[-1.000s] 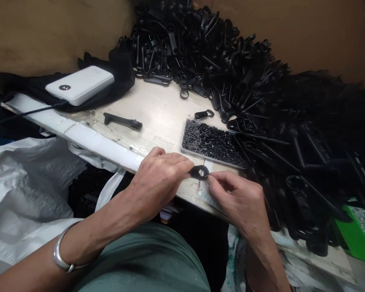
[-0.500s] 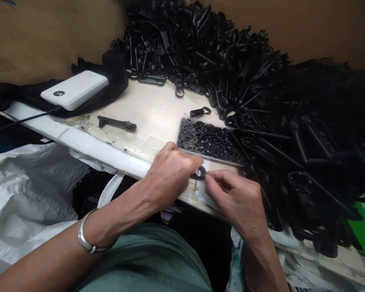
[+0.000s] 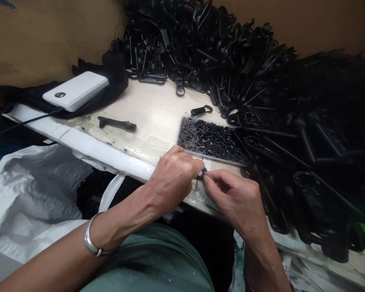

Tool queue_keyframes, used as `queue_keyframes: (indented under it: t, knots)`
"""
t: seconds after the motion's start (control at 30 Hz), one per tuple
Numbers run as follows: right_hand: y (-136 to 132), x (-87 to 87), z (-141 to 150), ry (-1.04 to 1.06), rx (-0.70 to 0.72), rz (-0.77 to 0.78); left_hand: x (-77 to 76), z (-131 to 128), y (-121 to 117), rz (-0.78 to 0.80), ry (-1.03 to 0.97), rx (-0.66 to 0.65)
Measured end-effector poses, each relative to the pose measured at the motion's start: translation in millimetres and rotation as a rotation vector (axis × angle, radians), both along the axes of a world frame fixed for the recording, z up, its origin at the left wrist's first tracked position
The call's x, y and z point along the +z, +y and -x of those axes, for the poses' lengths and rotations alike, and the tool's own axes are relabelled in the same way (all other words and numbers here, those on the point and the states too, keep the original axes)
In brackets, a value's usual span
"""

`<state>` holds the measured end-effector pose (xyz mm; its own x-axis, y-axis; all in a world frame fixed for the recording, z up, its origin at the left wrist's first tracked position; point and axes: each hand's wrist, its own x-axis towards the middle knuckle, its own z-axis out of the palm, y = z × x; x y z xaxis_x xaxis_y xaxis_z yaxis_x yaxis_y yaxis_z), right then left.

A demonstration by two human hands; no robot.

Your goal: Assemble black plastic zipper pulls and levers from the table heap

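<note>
My left hand (image 3: 174, 174) is closed over a black plastic part with a ring-shaped end (image 3: 204, 170), at the near edge of the table. Its fingers hide most of the part; only a bit of the ring shows. Thumb and forefinger of my right hand (image 3: 235, 196) are pinched together against the ring's right side. Whatever lies between those fingertips is too small or hidden to make out. Just beyond both hands stands a shallow clear tray (image 3: 213, 157) of small black and metallic pieces. A similar black ring-ended part (image 3: 201, 110) lies behind the tray.
A large heap of black plastic parts (image 3: 207, 52) fills the back and right side. On the left lie a white power bank (image 3: 76, 91) with a cable and a single black part (image 3: 117, 123). A white sack (image 3: 45, 194) hangs below the table's left edge.
My left hand has slid right and forward over the black part, covering more of its ring. My right hand keeps its pinch at the ring. The view has shifted slightly.
</note>
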<state>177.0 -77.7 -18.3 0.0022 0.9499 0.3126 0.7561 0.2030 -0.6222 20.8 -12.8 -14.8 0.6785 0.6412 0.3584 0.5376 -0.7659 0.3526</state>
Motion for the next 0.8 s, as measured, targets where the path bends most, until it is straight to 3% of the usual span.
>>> queue_keyframes:
  t: [0.3, 0.53, 0.8]
  knots:
    - [4, -0.4, -4, 0.082, -0.008, 0.099, -6.8, -3, -1, -0.067, -0.120, 0.011]
    - [5, 0.7, -3, 0.115, -0.004, 0.137, -7.7, 0, -3, -0.041, -0.101, 0.009]
    - [2, 3.6, -5, 0.147, -0.051, 0.170, 12.4, 25, -7, 0.094, 0.084, 0.000]
